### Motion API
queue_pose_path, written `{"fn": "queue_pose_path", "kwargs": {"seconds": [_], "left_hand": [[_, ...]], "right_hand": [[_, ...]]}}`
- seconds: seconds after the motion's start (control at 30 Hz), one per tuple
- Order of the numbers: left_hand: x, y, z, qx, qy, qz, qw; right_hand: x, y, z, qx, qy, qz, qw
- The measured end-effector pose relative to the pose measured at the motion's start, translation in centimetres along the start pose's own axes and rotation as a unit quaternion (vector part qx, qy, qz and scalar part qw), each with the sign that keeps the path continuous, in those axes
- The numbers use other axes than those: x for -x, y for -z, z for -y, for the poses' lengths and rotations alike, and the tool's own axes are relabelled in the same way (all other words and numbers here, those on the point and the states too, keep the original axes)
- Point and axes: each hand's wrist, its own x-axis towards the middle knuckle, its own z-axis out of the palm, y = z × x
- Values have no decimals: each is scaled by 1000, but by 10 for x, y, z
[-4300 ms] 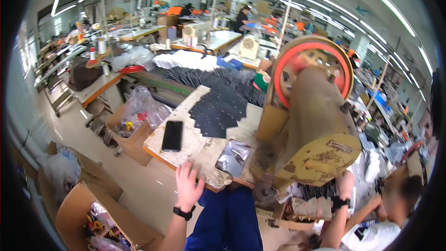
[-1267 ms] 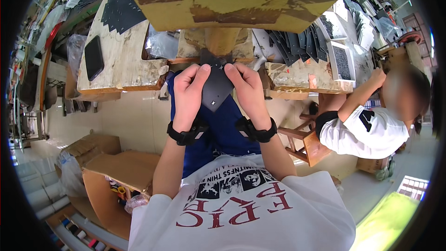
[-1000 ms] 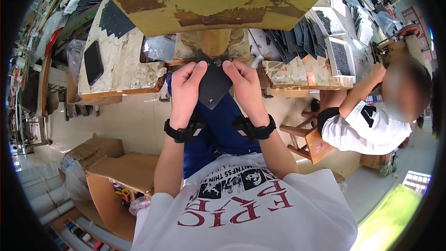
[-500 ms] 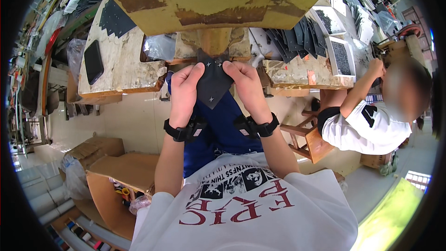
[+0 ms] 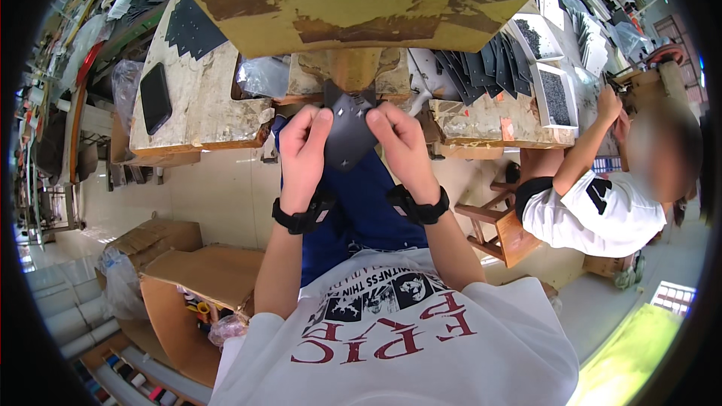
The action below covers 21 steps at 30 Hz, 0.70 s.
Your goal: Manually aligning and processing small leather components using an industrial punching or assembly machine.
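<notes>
A dark, flat, pointed piece [image 5: 348, 139], perhaps leather or card, carries several small bright star-shaped marks. My left hand [image 5: 304, 141] pinches its left edge between thumb and curled fingers. On the right edge, my right hand [image 5: 398, 135] grips it the same way. The far end of the piece lies under the worn metal nose [image 5: 352, 69] of a yellow machine [image 5: 361, 0], so that end is partly hidden. Its near tip hangs over my lap, tilted down towards me.
A black phone [image 5: 155, 99] lies on the worn wooden bench [image 5: 214, 120] at left, with dark pieces [image 5: 194, 28] behind it. To the right are more dark pieces [image 5: 481, 68] and white trays of small dark parts [image 5: 555, 98]. A seated person [image 5: 602, 203] works at far right.
The piece tilts a little differently, and its near tip sits slightly higher in view. Both hands keep their hold. The seated person's hands have shifted.
</notes>
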Motion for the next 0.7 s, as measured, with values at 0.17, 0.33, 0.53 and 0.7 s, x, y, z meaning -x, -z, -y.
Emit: {"fn": "queue_pose_path", "kwargs": {"seconds": [0.17,0.33,0.53,0.7], "left_hand": [[18,6,7,5,-1,35,999],[7,-2,8,-15,-16,6,1000],[-8,-4,6,54,22,-12,998],[-12,-5,6,36,51,2,998]], "right_hand": [[14,1,-1,42,64,41,996],[5,-6,-2,59,72,-22,995],[-6,-18,0,41,-4,-98,994],[-8,-15,-4,10,-38,-100,994]]}}
